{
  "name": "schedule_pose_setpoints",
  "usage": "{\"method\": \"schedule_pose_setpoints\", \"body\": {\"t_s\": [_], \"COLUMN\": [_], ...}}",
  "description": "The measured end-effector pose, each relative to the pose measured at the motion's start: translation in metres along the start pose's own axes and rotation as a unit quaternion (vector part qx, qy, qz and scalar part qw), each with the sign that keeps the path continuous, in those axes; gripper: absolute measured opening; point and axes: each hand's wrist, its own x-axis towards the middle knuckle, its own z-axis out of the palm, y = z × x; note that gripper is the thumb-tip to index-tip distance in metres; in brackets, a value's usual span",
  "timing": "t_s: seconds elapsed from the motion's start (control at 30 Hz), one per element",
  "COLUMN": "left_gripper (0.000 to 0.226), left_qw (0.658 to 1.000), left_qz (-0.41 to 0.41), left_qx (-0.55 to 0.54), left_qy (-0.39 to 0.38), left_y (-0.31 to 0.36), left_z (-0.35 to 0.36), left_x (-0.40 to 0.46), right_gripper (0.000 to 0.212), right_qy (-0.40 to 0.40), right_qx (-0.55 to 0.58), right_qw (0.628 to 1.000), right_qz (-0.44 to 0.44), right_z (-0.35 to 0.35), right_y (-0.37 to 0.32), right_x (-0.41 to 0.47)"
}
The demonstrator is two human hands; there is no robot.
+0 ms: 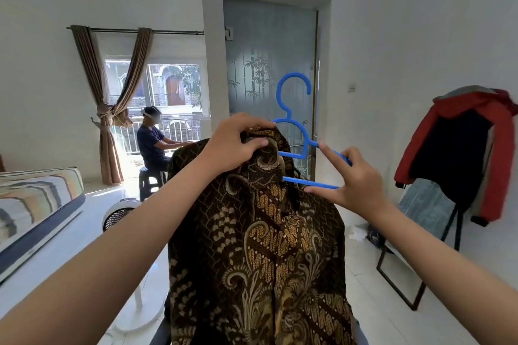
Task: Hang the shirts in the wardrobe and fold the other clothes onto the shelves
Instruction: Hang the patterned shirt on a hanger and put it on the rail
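Note:
A brown and gold batik shirt (260,246) hangs in front of me at mid-frame. My left hand (235,143) grips its collar at the top, thumb and fingers curled round the cloth. A blue plastic hanger (294,120) stands hook-up, its left half tucked inside the shirt's neck and its right arm sticking out. My right hand (353,179) holds that right end, fingers curled round the bars with the index finger stretched along the upper one. The wardrobe is not in view.
A frosted glass door (269,59) stands straight ahead. A red and black jacket (462,148) hangs on a stand at the right. A striped mattress (36,204) lies at the left, a fan (120,213) beside it. A person (154,140) sits by the window.

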Motion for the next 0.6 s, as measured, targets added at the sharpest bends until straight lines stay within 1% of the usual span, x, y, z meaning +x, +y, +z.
{"method": "schedule_pose_setpoints", "body": {"t_s": [0.07, 0.2, 0.27, 0.33, 0.37, 0.4, 0.43, 0.5, 0.53, 0.6], "left_gripper": [0.031, 0.032, 0.032, 0.031, 0.030, 0.030, 0.030, 0.030, 0.030, 0.030], "left_qw": [1.000, 1.000, 0.999, 0.998, 0.998, 0.998, 0.997, 0.997, 0.997, 0.997], "left_qz": [0.013, 0.013, 0.009, -0.004, -0.008, -0.011, -0.013, -0.019, -0.020, -0.018], "left_qx": [0.002, -0.004, 0.002, 0.007, 0.009, 0.010, 0.012, 0.016, 0.017, 0.019], "left_qy": [0.005, 0.024, 0.040, 0.058, 0.065, 0.069, 0.070, 0.070, 0.069, 0.067], "left_y": [0.005, 0.008, 0.007, 0.005, 0.003, 0.001, -0.001, -0.004, -0.005, -0.006], "left_z": [-0.001, -0.011, -0.018, -0.026, -0.029, -0.032, -0.034, -0.037, -0.037, -0.038], "left_x": [0.002, 0.005, 0.007, 0.008, 0.008, 0.008, 0.007, 0.006, 0.005, 0.003], "right_gripper": [0.092, 0.090, 0.079, 0.061, 0.053, 0.047, 0.044, 0.045, 0.047, 0.049], "right_qy": [0.010, 0.054, 0.098, 0.154, 0.169, 0.161, 0.129, 0.018, -0.041, -0.136], "right_qx": [0.006, -0.022, -0.056, -0.107, -0.106, -0.080, -0.036, 0.056, 0.083, 0.098], "right_qw": [1.000, 0.998, 0.994, 0.982, 0.980, 0.983, 0.990, 0.998, 0.995, 0.983], "right_qz": [0.008, -0.014, -0.007, -0.015, -0.031, -0.045, -0.051, -0.011, 0.025, 0.081], "right_z": [0.001, 0.011, 0.016, 0.023, 0.027, 0.032, 0.038, 0.047, 0.051, 0.060], "right_y": [-0.004, -0.006, -0.009, -0.017, -0.023, -0.028, -0.031, -0.039, -0.042, -0.046], "right_x": [0.000, 0.001, -0.002, -0.014, -0.022, -0.031, -0.040, -0.052, -0.055, -0.057]}}
